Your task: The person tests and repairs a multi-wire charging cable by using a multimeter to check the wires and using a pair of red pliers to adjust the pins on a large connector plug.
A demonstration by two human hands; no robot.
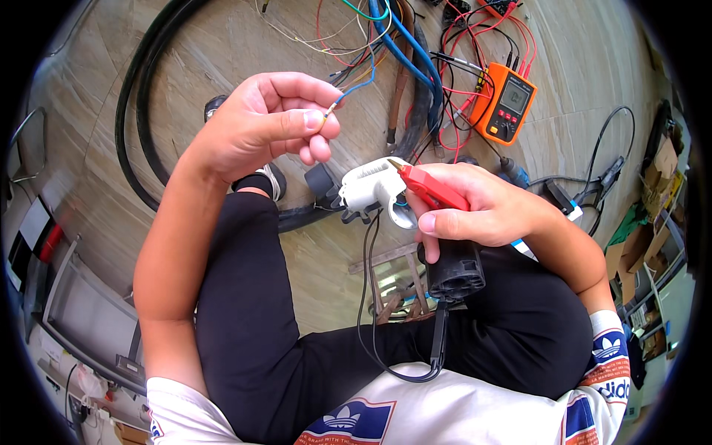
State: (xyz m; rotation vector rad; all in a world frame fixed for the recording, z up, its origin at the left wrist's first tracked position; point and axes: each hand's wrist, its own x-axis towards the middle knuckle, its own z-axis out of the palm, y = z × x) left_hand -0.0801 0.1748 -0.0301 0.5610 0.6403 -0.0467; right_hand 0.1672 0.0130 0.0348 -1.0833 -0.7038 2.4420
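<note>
My left hand [278, 122] is raised, thumb and forefinger pinching the end of a thin blue wire [362, 85], where a small pale and yellowish tip shows. In my right hand [486, 204] is a red alligator clip [437, 190], its pointed metal jaws toward the upper left. Under that hand lies a plug connector with a white curved handle [365, 188] and a black round socket end [455, 276]. My right fingers rest against the connector; how firmly they grip it is hidden. A black lead [440, 330] hangs below the socket end.
An orange multimeter [507, 100] with red and black leads lies on the tiled floor at the upper right. Thick black cable [127, 122] loops at the upper left. Blue cables [415, 59] and loose wires spread at the top. Cardboard boxes [630, 256] stand far right.
</note>
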